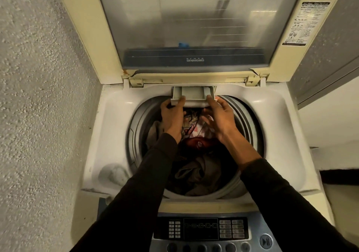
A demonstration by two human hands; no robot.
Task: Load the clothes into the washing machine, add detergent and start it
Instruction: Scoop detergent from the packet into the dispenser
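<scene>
At the 12 o'clock edge of the drum opening, a pale grey plastic detergent drawer (pixel 193 95) projects from the rear rim of the cream top-loading washing machine (pixel 272 116). Its long axis runs 9 to 3 o'clock. The left hand (pixel 172 116) grips the drawer's left front corner, thumb on top and fingers curled beneath. The right hand (pixel 219 116) touches the right front corner with its thumb; its fingers are spread and relaxed, not clamped. Both hands sit at 6 o'clock of the drawer, equally near. Mixed dark and patterned clothes (pixel 196 166) lie in the drum directly below. Judgement: loading appears complete; the drawer travels along the 12-to-6 line, so both hands must act evenly.
</scene>
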